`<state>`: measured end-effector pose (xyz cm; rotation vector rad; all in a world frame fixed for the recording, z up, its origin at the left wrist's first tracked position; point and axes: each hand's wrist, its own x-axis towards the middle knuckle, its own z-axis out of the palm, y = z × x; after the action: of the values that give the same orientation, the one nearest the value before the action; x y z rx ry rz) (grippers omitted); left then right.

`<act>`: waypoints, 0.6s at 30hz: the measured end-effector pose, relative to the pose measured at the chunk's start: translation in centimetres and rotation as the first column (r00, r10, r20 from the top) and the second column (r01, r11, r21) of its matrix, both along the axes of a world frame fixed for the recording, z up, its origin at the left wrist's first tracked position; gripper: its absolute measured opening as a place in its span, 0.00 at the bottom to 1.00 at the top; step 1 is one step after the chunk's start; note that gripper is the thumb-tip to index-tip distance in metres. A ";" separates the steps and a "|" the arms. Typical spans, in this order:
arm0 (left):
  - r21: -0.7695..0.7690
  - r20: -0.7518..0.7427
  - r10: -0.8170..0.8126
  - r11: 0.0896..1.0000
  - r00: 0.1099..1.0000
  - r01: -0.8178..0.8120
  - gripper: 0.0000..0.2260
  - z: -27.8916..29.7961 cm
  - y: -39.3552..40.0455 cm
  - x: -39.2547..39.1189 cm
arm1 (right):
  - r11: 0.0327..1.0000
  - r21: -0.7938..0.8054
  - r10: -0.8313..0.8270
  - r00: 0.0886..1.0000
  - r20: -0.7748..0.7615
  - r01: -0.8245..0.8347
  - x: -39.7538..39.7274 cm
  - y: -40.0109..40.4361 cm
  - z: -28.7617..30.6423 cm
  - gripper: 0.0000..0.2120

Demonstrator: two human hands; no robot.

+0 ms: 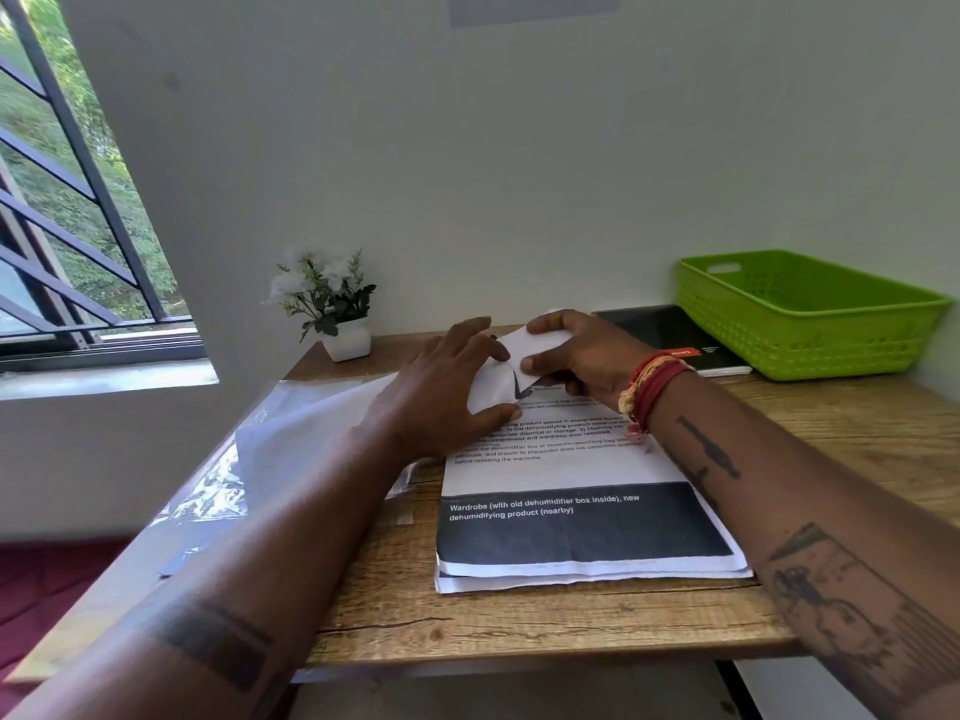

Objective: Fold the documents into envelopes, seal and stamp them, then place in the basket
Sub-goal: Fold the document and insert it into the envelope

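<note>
a: how far along does it look?

b: early, by the look of it. the green basket (810, 324) at the back right of the wooden desk (519, 621) shows no envelope in the part of it that can be seen.

a: and the hands?

b: both are on one white sheet (511, 356) at the far end of the printed document stack (582, 506). the right hand (582, 356) pinches the sheet between thumb and fingers; the left hand (447, 392) is spread, its fingers lying on the sheet's near-left part. it reads as a fold being made.

a: envelopes? stamps?

b: a clear plastic sleeve of white sheets (291, 439) lies at the desk's left edge, possibly the envelopes; it cannot be told. no stamp is visible. so inserting, sealing, stamping and dropping into the basket seem all left, and the stack is thick.
</note>
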<state>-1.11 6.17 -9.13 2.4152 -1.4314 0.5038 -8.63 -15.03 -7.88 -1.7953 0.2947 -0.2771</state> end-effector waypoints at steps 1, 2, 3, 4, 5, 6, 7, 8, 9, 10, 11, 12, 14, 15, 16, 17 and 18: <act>-0.002 -0.003 0.002 1.000 1.000 -0.002 0.28 0.0 0.0 0.1 | 1.000 -0.018 0.005 1.000 -0.006 -0.006 0.1 0.2 -0.1 0.30; -0.003 -0.008 0.006 1.000 1.000 -0.006 0.28 0.0 0.1 0.1 | 1.000 -0.013 0.001 1.000 -0.001 -0.001 0.3 0.3 -0.2 0.34; -0.005 -0.012 0.011 1.000 1.000 -0.011 0.28 0.0 0.1 0.2 | 0.999 0.030 -0.023 0.999 0.025 0.022 0.6 0.3 -0.1 0.36; -0.006 -0.013 0.014 1.000 1.000 -0.014 0.29 0.0 0.2 0.2 | 0.993 0.095 -0.077 0.995 0.056 0.072 0.9 0.0 0.0 0.37; -0.008 -0.011 0.015 1.000 1.000 -0.015 0.29 0.0 0.2 0.2 | 0.979 0.145 -0.153 0.985 0.080 0.141 1.1 -0.6 0.3 0.35; -0.009 -0.009 0.014 1.000 1.000 -0.014 0.29 0.1 0.2 0.2 | 0.964 0.156 -0.232 0.968 0.090 0.216 1.2 -1.2 0.6 0.33; -0.010 -0.004 0.013 1.000 1.000 -0.013 0.29 0.2 0.2 0.1 | 0.952 0.136 -0.286 0.954 0.090 0.273 1.0 -1.7 0.8 0.30; -0.008 -0.001 0.012 1.000 1.000 -0.012 0.29 0.2 0.1 0.0 | 0.951 0.109 -0.298 0.951 0.083 0.289 0.9 -2.2 0.8 0.27; -0.006 0.003 0.009 1.000 1.000 -0.009 0.29 0.3 0.1 -0.1 | 0.960 0.082 -0.272 0.959 0.074 0.266 0.7 -2.5 0.7 0.23; -0.003 0.007 0.005 1.000 1.000 -0.005 0.29 0.3 0.0 -0.1 | 0.974 0.059 -0.222 0.973 0.054 0.219 0.5 -2.4 0.5 0.20; -0.001 0.014 0.000 1.000 1.000 0.000 0.29 0.3 0.0 -0.2 | 0.986 0.034 -0.167 0.986 0.027 0.166 0.4 -2.0 0.4 0.16; 0.003 0.022 -0.005 1.000 1.000 0.005 0.29 0.3 0.0 -0.2 | 0.992 0.012 -0.124 0.992 -0.003 0.124 0.3 -1.4 0.2 0.12; 0.009 0.039 -0.017 1.000 0.999 0.017 0.29 0.3 0.0 -0.2 | 0.999 -0.005 -0.053 0.998 -0.041 0.053 0.3 -0.1 0.1 0.08; 0.009 0.047 -0.021 1.000 0.999 0.021 0.29 0.2 0.1 -0.2 | 1.000 -0.009 -0.018 0.999 -0.051 0.017 0.4 0.3 0.0 0.10; 0.006 0.055 -0.024 1.000 0.998 0.024 0.29 0.2 0.1 -0.2 | 1.000 -0.012 0.006 0.998 -0.057 -0.007 0.4 0.7 0.1 0.11; -0.001 0.064 -0.026 1.000 0.998 0.026 0.28 0.2 0.1 -0.2 | 1.000 -0.015 0.009 0.999 -0.054 -0.010 0.2 0.9 0.4 0.12; -0.010 0.072 -0.025 1.000 0.997 0.026 0.28 0.2 0.1 -0.2 | 1.000 -0.002 -0.001 0.999 -0.045 0.001 0.1 0.8 0.6 0.11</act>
<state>-1.28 6.25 -8.97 2.3893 -1.4823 0.5963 -8.57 -14.21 -7.28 -1.8047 0.3275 -0.2379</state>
